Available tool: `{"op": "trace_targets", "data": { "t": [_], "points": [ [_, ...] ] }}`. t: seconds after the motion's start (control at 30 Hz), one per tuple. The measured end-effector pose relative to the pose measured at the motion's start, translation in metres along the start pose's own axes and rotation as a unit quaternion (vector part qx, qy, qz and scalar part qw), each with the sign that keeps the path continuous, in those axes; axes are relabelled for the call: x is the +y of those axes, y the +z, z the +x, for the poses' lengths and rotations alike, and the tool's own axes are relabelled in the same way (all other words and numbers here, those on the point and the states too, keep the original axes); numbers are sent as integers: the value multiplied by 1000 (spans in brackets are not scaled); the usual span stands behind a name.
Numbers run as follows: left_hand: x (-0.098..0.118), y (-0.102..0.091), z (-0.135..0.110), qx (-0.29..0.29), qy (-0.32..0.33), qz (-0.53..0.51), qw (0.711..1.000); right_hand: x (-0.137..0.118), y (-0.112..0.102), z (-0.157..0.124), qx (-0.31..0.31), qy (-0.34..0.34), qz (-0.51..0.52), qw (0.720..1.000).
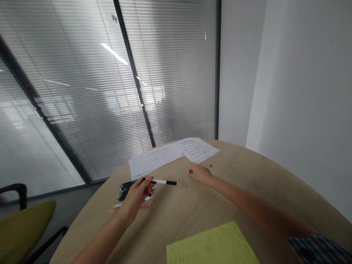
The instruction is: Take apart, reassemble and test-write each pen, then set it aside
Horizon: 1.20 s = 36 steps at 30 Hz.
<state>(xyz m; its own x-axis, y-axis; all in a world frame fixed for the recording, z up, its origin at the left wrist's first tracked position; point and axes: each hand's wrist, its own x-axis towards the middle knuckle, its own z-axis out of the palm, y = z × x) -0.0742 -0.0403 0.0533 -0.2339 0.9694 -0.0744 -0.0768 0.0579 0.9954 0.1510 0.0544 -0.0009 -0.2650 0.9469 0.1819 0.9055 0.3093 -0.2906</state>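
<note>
My left hand (139, 191) pinches a white marker pen (162, 181) with a black end that points to the right. Beneath that hand lies a row of pens (124, 193), mostly dark, partly hidden by my fingers. A pink pen (145, 205) is at the near end of the row. Over the middle of the table, my right hand (200, 173) is closed, its fingers curled in; whatever might be inside is hidden. Just beyond its wrist sits a tiny brown object (211, 165), too small to name.
Printed white sheets (156, 158) overlap along the far edge of the round wooden table (264, 190). A yellow paper (211, 245) lies at the near edge. A green chair (24, 231) stands at the left, with blind-covered glass behind and a white wall at the right.
</note>
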Motion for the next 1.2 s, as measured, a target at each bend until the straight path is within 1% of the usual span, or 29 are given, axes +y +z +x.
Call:
{"op": "trace_targets", "data": {
  "t": [0.13,0.23,0.37,0.47,0.53,0.63,0.7,0.77,0.9,0.97,1.0,1.1,1.2],
  "points": [
    [-10,2,2,-7,-11,-8,1000,10,-3,-2,10,-4,-22,1000],
    [-18,5,2,-29,-5,-25,999,15,-6,-2,8,-7,-28,1000],
    [-26,9,-3,-45,-2,-52,998,15,-15,-7,22,-24,-12,999],
    [-28,10,-8,-56,6,-58,997,9,-24,-21,47,-49,9,998],
    [-30,10,-10,-67,8,-59,996,3,-29,-35,49,-70,50,995],
    [-31,9,-12,-95,0,-55,994,-9,-30,-58,12,-121,194,973],
    [-33,8,-12,-120,-4,-45,992,-18,-30,-70,-1,-156,241,958],
    [-34,8,-13,-138,-2,-28,990,-25,-30,-79,2,-171,245,954],
    [-29,6,-18,-181,-1,32,983,-32,-32,-86,3,-173,195,965],
    [-23,5,-22,-196,-3,64,979,-29,-34,-89,0,-182,180,967],
    [-21,5,-24,-195,-2,77,978,-26,-34,-91,1,-184,179,967],
    [-14,6,-29,-174,2,94,980,-11,-33,-95,3,-179,180,967],
    [-12,5,-29,-154,-1,92,984,8,-28,-97,11,-167,179,969]
  ]
}}
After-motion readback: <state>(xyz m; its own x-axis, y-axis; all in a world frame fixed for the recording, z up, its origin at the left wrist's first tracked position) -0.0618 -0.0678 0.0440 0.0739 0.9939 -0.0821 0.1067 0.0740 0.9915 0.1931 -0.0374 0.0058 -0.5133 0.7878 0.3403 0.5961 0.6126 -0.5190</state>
